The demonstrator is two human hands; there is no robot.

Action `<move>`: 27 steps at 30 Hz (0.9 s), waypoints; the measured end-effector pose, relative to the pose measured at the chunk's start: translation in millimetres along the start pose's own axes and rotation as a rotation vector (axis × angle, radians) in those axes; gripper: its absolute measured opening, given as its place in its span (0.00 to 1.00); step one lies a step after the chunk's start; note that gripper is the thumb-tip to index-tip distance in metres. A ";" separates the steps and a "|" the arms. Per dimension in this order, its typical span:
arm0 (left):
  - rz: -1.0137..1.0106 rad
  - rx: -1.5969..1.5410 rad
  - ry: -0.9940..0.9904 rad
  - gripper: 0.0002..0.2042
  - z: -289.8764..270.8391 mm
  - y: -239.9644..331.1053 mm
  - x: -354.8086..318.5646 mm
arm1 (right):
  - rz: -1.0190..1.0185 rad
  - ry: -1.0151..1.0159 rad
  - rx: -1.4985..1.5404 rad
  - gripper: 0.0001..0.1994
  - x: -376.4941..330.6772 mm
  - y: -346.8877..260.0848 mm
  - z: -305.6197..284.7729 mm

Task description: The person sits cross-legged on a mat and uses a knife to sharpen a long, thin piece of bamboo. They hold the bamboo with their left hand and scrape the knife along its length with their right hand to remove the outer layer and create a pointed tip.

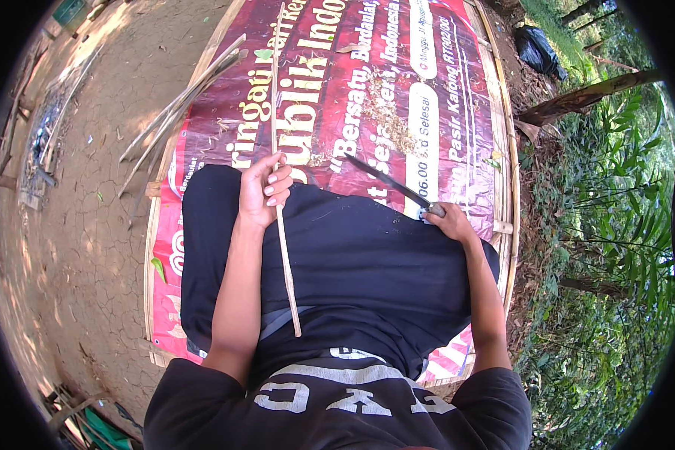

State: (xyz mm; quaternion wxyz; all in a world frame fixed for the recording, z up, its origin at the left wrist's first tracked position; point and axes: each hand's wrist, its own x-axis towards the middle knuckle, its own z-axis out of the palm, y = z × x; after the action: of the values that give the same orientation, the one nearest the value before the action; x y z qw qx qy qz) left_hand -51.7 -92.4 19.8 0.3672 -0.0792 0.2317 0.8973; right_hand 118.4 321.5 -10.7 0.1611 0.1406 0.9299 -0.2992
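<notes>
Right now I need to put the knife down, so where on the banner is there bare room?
Free: banner beyond the right hand, past the knife tip. Crowded: shavings mid-banner, loose strips at its left edge, left hand holding the bamboo strip.

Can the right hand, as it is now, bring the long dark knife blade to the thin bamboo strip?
Probably yes: the right hand holds the long dark knife blade, and only open lap lies between it and the thin bamboo strip.
</notes>
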 end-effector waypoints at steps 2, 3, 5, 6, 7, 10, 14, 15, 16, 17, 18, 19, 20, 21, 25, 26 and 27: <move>0.010 -0.005 0.012 0.08 1.0 0.0 -0.5 | 0.055 0.033 0.012 0.18 2.4 14.6 -8.9; 0.015 -0.020 -0.002 0.09 0.7 -0.9 -0.1 | -0.037 0.114 -0.035 0.18 3.9 20.1 -7.5; 0.024 -0.051 -0.038 0.10 0.6 -1.9 2.8 | -0.221 0.281 -0.132 0.18 9.5 36.3 -0.8; 0.035 -0.057 -0.032 0.10 -1.2 -0.6 2.3 | 0.012 0.231 -0.012 0.18 9.8 8.9 -1.8; 0.032 -0.065 -0.035 0.10 -1.2 0.0 3.3 | 0.009 0.242 0.007 0.18 8.1 -2.7 2.6; 0.039 -0.055 -0.024 0.10 -1.3 0.9 0.9 | -0.060 0.109 0.057 0.19 6.6 -57.6 22.9; 0.031 -0.052 -0.033 0.09 0.4 0.2 -2.3 | -0.163 -0.053 0.048 0.20 12.7 -111.2 44.4; 0.028 -0.034 -0.022 0.09 -0.1 -0.5 -2.6 | -0.156 -0.040 0.037 0.20 15.5 -108.9 47.5; 0.016 -0.017 -0.002 0.08 0.6 -2.5 -2.2 | -0.149 -0.028 0.024 0.20 20.2 -100.2 50.5; 0.004 -0.001 0.018 0.08 2.0 -4.7 -2.5 | -0.142 -0.016 0.012 0.20 25.0 -90.2 53.3; -0.008 0.014 0.023 0.07 3.6 -7.0 -2.9 | -0.072 0.019 0.012 0.20 28.2 -77.5 53.8; -0.020 0.011 0.020 0.07 3.1 -10.6 -2.3 | -0.060 0.075 0.016 0.20 30.8 -67.4 50.3; -0.026 0.009 0.018 0.08 3.3 -10.2 -1.9 | -0.048 0.130 0.021 0.20 33.8 -57.4 47.2; -0.038 0.004 0.014 0.08 3.4 -12.2 -1.2 | -0.028 0.186 0.023 0.20 34.4 -46.0 44.9; -0.059 0.024 -0.039 0.08 10.8 -12.5 2.2 | 0.033 0.375 0.031 0.20 48.7 -27.4 48.4; -0.067 0.037 -0.040 0.07 11.1 -14.5 1.4 | 0.071 0.405 0.015 0.20 46.1 -28.7 52.4; -0.066 0.050 -0.037 0.07 10.2 -14.4 1.9 | 0.057 0.377 -0.010 0.18 45.8 -42.5 53.1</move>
State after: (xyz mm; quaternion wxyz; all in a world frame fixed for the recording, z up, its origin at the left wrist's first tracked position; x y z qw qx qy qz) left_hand -42.8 -77.4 23.0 0.4026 -0.0608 0.2444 0.8800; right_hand 73.1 263.9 -47.4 -0.0070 0.2196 0.9407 -0.2585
